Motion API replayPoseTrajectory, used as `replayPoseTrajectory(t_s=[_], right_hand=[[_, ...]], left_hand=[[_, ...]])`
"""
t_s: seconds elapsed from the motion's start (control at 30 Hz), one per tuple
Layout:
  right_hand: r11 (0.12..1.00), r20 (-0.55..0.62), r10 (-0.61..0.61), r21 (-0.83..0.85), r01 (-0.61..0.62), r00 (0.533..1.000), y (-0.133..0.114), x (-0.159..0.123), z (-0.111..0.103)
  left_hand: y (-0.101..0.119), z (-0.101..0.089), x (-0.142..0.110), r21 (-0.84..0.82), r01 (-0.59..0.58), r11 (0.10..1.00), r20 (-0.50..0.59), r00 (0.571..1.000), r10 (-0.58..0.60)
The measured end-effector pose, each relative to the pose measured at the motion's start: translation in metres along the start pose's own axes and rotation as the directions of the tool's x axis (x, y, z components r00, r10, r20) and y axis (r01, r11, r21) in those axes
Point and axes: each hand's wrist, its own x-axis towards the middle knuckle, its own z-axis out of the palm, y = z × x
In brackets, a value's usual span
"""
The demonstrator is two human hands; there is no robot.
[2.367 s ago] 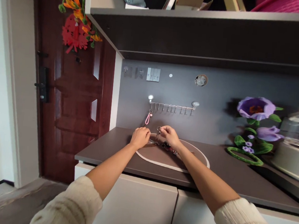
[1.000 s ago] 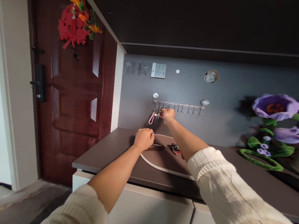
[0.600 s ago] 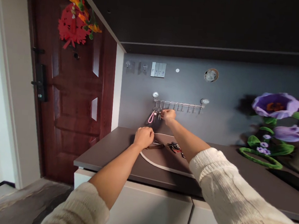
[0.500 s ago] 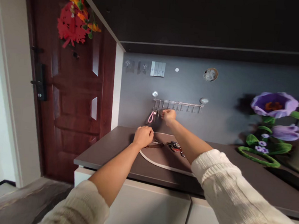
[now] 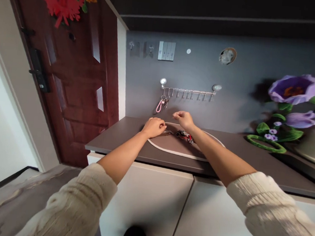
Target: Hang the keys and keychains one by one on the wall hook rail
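Down and away from the hook rail point(image 5: 189, 91) compared with half a second ago: right hand point(image 5: 183, 119), now above the back edge of the pale-rimmed mat point(image 5: 168, 144), apart from every hook. Whole view tipped lower too. Released, by the look of it: fingers loosely curled, nothing visible between them. Left hand point(image 5: 153, 127) low at the mat's left edge, fingers curled over, just beside a brown strap-like piece point(image 5: 165, 133); can't tell whether grasping it or only resting, with the grip side hidden. Probably parked there as a brace, maybe also to keep loose bits from sliding. On the rail's left end: pink-strapped keyring point(image 5: 159, 106) on the first hook, metal key bunch point(image 5: 166, 103) right beside it, apparently on the next hook. Hung by the ring, likely to let each set dangle free in front of the wall panel point(image 5: 200, 70), one per hook to avoid tangling. Bigger key pile point(image 5: 184, 135), with some red in it, on the mat just below the right hand in view; likely kept there to spare the table point(image 5: 117, 138) from scratches.
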Motion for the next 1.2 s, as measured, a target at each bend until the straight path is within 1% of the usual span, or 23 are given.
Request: replayPoseTrajectory(t_s=[0.1, 0.23, 0.33, 0.47, 0.63, 0.8, 0.97, 1.1, 1.2], right_hand=[[0.988, 0.053, -0.024, -0.153, 0.032, 0.998, 0.004, -0.020, -0.008], [0.947, 0.113, -0.005, -0.318, 0.041, 0.994, 0.007, -0.040, -0.016], [0.915, 0.164, -0.004, -0.397, 0.070, 0.986, 0.009, -0.044, -0.018], [0.873, 0.212, -0.046, -0.466, 0.142, 0.976, 0.009, -0.042, -0.015], [0.866, 0.219, -0.027, -0.483, 0.132, 0.975, 0.009, -0.040, -0.014], [0.860, 0.217, -0.033, -0.491, 0.138, 0.976, 0.010, -0.039, -0.014], [0.858, 0.219, -0.023, -0.497, 0.132, 0.975, 0.010, -0.039, -0.013], [0.856, 0.219, -0.029, -0.498, 0.137, 0.975, 0.009, -0.039, -0.013], [0.878, 0.228, -0.015, -0.462, 0.121, 0.974, 0.007, -0.039, -0.014]], left_hand=[[0.002, 0.000, -0.001, 0.001, -0.062, 0.998, 0.070, 0.996, 0.062], [0.004, 0.001, -0.002, 0.031, -0.105, 0.994, 0.138, 0.985, 0.099], [0.007, 0.005, -0.001, 0.061, -0.141, 0.988, 0.176, 0.976, 0.128], [0.010, 0.009, 0.001, 0.079, -0.181, 0.980, 0.223, 0.962, 0.159], [0.013, 0.009, 0.002, 0.107, -0.203, 0.973, 0.280, 0.946, 0.166], [0.014, 0.010, 0.004, 0.158, -0.217, 0.963, 0.318, 0.935, 0.158], [0.014, 0.010, 0.004, 0.185, -0.220, 0.958, 0.311, 0.938, 0.155], [0.014, 0.009, 0.004, 0.177, -0.161, 0.971, 0.291, 0.951, 0.105], [0.012, 0.011, 0.004, 0.166, -0.123, 0.978, 0.259, 0.963, 0.077]])
